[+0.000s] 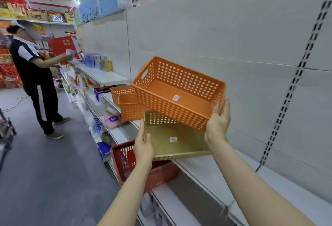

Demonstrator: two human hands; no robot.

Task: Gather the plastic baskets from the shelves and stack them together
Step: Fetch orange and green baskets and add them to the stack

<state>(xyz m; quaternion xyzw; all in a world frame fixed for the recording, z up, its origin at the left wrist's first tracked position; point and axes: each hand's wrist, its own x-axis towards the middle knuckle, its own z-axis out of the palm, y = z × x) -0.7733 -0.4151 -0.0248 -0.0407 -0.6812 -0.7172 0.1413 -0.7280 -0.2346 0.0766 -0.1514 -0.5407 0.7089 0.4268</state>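
At shelf height, centre of view: orange basket (177,92), perforated, tilted with opening toward camera, white sticker on its floor. Held at near right corner by right hand (218,121), thumb inside the rim, fingers wrapped behind the wall; clamped on the rim. Lower edge of orange basket overlaps the back of yellow basket (177,140), apparently above it rather than nested; contact cannot be told.

Below and nearer: yellow basket, also with white sticker on floor, tilted slightly, front edge over white shelf (212,171). Gripped at left wall by left hand (143,146), thumb along the inside of the rim, fingers outside; closed on the wall.

Behind, to left: two more orange baskets (128,105) on the same shelf, smaller-looking one partly inside or in front of the other; cannot tell which. Not touched by either hand.

Below left hand: red basket (159,171) on lower shelf level, jutting into aisle, partly hidden by left forearm.

Far left in aisle: another person (36,74) in dark clothing facing stocked shelves, well apart from baskets.
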